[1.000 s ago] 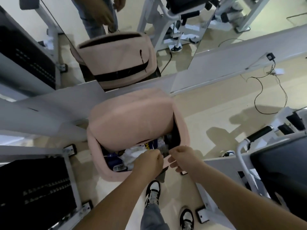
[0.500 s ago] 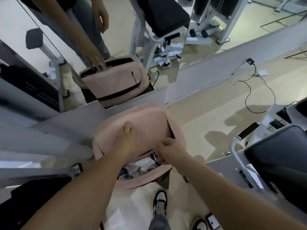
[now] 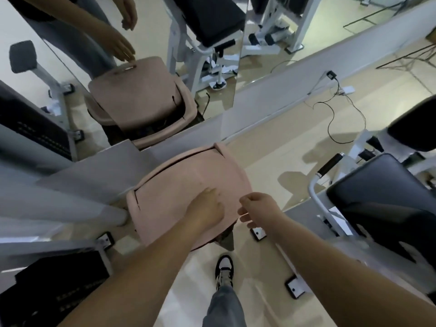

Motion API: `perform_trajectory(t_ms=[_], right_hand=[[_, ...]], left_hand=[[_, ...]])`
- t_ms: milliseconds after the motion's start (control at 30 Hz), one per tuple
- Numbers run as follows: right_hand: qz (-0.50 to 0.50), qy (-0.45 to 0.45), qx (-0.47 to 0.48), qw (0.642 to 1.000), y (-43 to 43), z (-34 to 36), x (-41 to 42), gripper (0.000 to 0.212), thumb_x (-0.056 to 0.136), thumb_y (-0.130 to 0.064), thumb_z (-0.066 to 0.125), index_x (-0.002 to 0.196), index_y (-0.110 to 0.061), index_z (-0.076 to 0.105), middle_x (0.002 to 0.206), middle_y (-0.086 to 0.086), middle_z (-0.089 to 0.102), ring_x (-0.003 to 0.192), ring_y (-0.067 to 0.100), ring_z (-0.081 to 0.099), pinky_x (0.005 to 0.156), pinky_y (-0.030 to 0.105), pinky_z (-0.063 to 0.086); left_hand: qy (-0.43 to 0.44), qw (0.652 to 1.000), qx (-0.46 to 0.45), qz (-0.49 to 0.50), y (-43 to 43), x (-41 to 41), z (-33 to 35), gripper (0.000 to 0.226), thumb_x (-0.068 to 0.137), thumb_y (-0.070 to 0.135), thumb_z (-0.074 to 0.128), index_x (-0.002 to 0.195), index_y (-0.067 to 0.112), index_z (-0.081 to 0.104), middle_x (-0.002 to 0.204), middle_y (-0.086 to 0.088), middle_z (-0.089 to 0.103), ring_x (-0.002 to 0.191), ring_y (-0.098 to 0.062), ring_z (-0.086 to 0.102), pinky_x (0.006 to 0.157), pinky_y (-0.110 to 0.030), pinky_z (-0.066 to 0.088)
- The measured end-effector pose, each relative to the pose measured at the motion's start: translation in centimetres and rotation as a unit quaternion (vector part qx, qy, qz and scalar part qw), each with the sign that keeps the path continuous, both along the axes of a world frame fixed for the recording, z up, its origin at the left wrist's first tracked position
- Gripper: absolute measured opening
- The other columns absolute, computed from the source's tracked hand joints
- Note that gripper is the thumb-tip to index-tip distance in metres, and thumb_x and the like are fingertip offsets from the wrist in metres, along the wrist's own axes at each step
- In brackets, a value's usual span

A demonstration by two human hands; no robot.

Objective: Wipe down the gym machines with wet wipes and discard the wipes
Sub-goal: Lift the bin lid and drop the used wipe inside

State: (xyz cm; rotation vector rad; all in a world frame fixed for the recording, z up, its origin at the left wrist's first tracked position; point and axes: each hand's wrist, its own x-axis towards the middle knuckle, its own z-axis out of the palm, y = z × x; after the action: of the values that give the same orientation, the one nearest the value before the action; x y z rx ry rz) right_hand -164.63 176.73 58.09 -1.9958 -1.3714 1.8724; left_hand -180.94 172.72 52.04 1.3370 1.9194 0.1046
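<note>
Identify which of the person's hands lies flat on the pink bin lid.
The left hand: its fingers lie straight on the lid, while the right hand is beside the lid's edge with fingers curled.

Floor [image 3: 271, 161] on my feed is pale beige tile. A pink lidded bin [image 3: 188, 185] sits on it dead centre, close to the mirror wall. At 2 o'clock a black cable [image 3: 335, 119] loops to a white adapter [image 3: 348, 90]. There's a seat machine [image 3: 382, 199] at 4, a weight-stack machine [image 3: 59, 279] at 8 and a sneaker [image 3: 224, 270] at 6.
</note>
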Motion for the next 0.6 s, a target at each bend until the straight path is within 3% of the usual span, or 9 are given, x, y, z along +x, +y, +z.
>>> perform_trajectory(t_ms=[133,267,400,600], right_hand=[[-0.061,0.011,0.021,0.998,-2.7,3.2,7.1,0.022,0.102,-0.018,0.053,0.105,-0.003,0.069,0.086,0.011,0.072,0.071,0.023,0.062,0.062,0.033,0.047],[-0.114,-0.01,0.058,0.992,-7.6,5.9,16.7,0.02,0.103,-0.026,0.054,0.104,-0.014,0.07,0.095,0.011,0.075,0.075,0.017,0.068,0.067,0.032,0.056],[-0.193,-0.021,0.095,0.976,-15.0,7.5,27.3,0.025,0.103,-0.023,0.053,0.102,-0.005,0.07,0.099,0.016,0.074,0.077,0.018,0.067,0.069,0.033,0.054],[-0.371,-0.04,0.125,0.919,-30.3,7.9,43.9,0.028,0.098,-0.021,0.054,0.096,0.004,0.066,0.094,0.021,0.073,0.07,0.017,0.065,0.066,0.034,0.05]], left_hand=[[-0.046,0.994,0.092,-0.042,-2.0,8.7,4.6,0.025,0.099,0.027,0.049,0.116,0.016,0.063,0.113,-0.003,0.064,0.104,-0.024,0.061,0.086,-0.038,0.052],[-0.094,0.982,0.118,-0.112,-5.2,18.3,7.9,0.029,0.1,0.028,0.051,0.126,0.023,0.063,0.116,0.004,0.068,0.1,-0.016,0.065,0.088,-0.035,0.054],[-0.131,0.957,0.127,-0.225,-9.6,29.1,10.3,0.02,0.099,0.025,0.05,0.111,0.028,0.066,0.105,0.006,0.071,0.09,-0.013,0.065,0.08,-0.035,0.055],[-0.141,0.916,0.116,-0.356,-19.3,46.5,11.6,0.019,0.1,0.025,0.054,0.113,0.024,0.067,0.094,0.012,0.063,0.087,-0.009,0.06,0.075,-0.023,0.044]])
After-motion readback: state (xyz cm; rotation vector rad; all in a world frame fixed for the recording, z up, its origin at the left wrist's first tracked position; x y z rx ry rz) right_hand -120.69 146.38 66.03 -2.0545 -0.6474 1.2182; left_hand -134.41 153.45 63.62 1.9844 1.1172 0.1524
